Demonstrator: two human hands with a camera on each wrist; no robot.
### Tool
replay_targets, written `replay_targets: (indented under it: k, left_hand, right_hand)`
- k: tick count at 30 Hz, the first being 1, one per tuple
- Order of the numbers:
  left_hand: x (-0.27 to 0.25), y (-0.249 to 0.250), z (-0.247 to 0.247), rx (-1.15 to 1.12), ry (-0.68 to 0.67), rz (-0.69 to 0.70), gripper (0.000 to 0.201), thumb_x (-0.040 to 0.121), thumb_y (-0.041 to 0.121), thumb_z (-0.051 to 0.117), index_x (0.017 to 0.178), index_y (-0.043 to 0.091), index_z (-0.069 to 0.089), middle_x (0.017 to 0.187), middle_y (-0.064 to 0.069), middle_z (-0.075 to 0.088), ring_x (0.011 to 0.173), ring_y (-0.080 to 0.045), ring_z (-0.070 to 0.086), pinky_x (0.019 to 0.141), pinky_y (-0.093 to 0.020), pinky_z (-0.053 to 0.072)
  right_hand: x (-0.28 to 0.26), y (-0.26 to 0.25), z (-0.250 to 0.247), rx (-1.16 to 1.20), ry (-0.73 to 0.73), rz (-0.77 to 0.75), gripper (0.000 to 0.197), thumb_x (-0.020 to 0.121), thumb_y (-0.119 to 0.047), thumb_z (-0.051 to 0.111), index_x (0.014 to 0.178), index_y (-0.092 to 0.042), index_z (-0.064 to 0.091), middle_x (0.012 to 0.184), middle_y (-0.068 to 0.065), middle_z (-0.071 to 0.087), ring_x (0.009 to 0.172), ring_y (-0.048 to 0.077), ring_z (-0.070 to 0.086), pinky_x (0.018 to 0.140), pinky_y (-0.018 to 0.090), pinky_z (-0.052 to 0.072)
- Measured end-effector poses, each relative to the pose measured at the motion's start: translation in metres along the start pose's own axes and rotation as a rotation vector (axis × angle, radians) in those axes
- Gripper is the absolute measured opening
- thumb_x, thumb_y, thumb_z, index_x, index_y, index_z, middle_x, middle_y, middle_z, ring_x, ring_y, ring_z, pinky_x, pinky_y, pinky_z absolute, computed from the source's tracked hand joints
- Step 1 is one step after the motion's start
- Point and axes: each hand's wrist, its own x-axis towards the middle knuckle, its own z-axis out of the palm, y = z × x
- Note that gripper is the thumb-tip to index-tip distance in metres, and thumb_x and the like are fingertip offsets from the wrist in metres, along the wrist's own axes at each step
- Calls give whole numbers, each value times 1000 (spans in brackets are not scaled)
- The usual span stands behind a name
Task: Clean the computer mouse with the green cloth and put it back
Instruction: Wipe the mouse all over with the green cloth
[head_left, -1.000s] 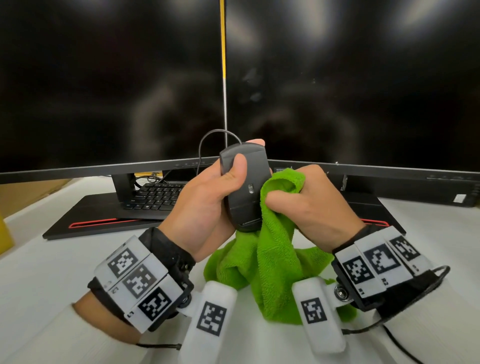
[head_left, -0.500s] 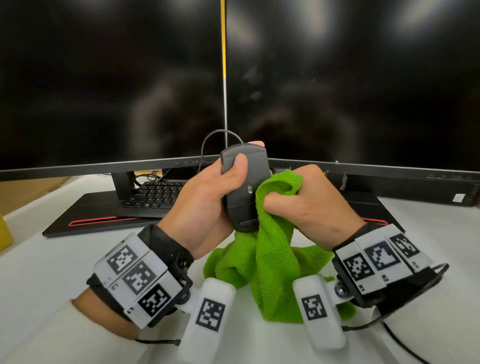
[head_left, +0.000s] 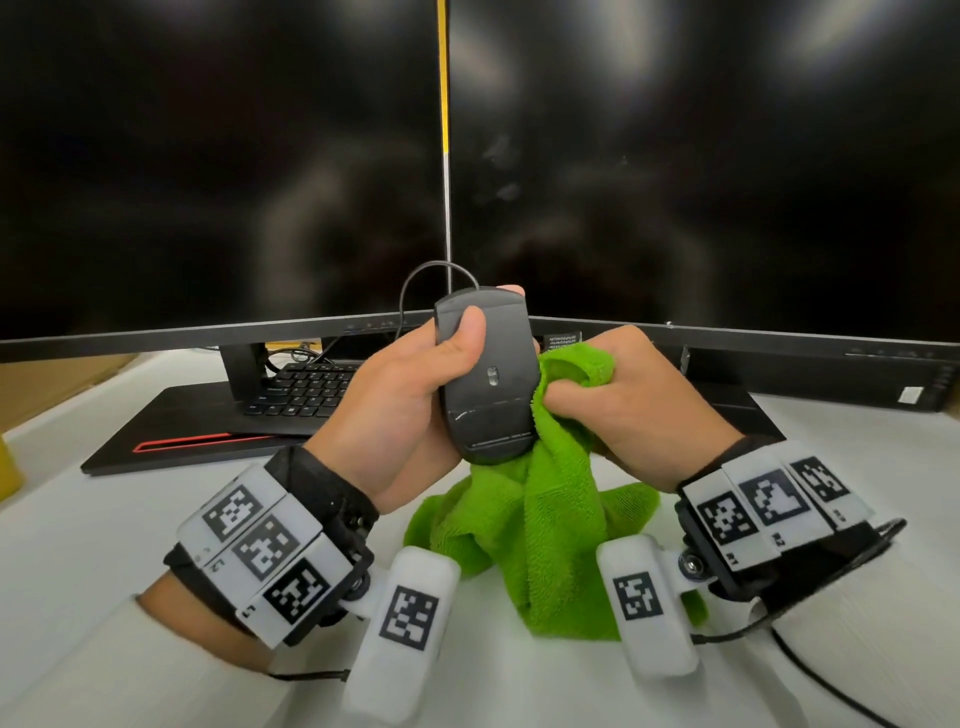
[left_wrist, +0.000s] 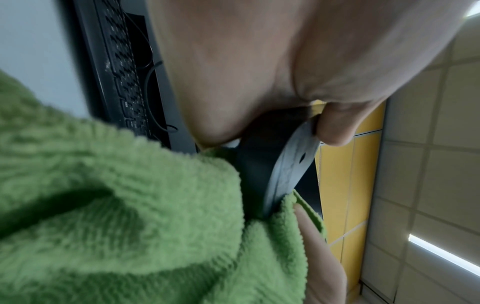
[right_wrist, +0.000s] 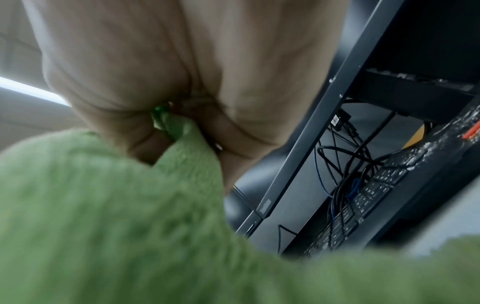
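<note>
While your left hand (head_left: 400, 410) holds the computer mouse (head_left: 485, 379) upright above the desk (head_left: 67, 499), its flat underside faces you: matte black, with a small oval sensor window near the middle and a scuffed seam across the lower part. Your thumb curls over its upper left edge and your fingers (head_left: 511, 290) wrap round the far side, clamped on the body. Its thin black cable (head_left: 415, 280) loops up behind it. Your right hand (head_left: 639, 400) is bunched tight round the green cloth (head_left: 540, 530), fingers closed on a fold pressed against the mouse's right edge. That cloth is fluffy and bright, and its loose end hangs down to the desk between your wrists. Behind stand two dark monitors (head_left: 218, 171) and a black keyboard (head_left: 306, 389).
</note>
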Motion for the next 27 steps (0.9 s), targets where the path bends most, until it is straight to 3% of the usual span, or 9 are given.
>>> replay_targets:
  k: [3,6,9,13,17,19,21,23,27]
  left_hand:
    - [1,1,-1,-1,10,9,55,96,30,48,146,9,55,102,-7,72,88,-20,72,74,-32,61]
    - [2,1,-4,-11,23,16,54,97,30,48,146,11,56,107,-8,72,93,-22,72,79,-34,62]
    - [3,3,-6,-28,37,28,56,94,32,49,147,12,55,107,-8,72,92,-21,72,81,-34,62]
    - [3,0,-5,16,53,31,55,95,33,51,145,10,56,109,-10,74,97,-23,73,89,-36,63]
    - [4,-5,-8,82,78,17,52,98,31,55,142,2,55,119,-16,74,112,-30,71,103,-46,57]
    - [5,-5,-9,96,76,24,54,98,30,54,142,-1,53,123,-19,72,116,-33,69,106,-49,56]
    - [7,-5,-11,74,83,38,48,101,27,57,140,-1,53,120,-18,74,111,-32,71,100,-47,60]
    - [8,-2,-15,25,118,45,47,96,30,54,135,4,57,112,-14,78,101,-28,75,89,-42,64]
    - [8,4,-22,-153,121,-9,51,94,35,48,125,3,72,123,-15,76,117,-30,73,99,-49,59]
  right_hand:
    - [3,6,-2,201,-36,53,27,73,-5,63,58,6,43,62,15,36,60,29,34,59,42,34]
    - [6,9,-7,335,-53,83,46,66,-10,70,83,28,48,79,29,53,74,38,53,73,55,50]
    - [2,7,-9,295,-78,68,35,74,-10,74,94,18,66,92,41,66,85,41,70,83,59,60]
    - [-4,7,-1,197,-42,36,26,71,-25,87,90,-8,80,90,15,80,86,28,79,76,43,63]
    - [-3,5,9,161,22,8,18,76,-16,84,88,-3,82,85,7,82,88,17,79,75,33,64]
    - [-2,6,7,157,47,39,16,82,-11,81,87,3,80,86,14,81,86,25,79,76,43,65]
    - [-2,7,5,192,96,64,20,88,-10,77,87,10,76,83,21,78,77,31,77,71,46,64]
    - [1,6,1,267,153,56,23,93,-7,72,86,15,72,76,22,72,69,30,72,63,39,59]
    - [5,4,-3,428,183,66,21,97,-7,64,101,13,71,87,23,72,74,30,73,66,39,59]
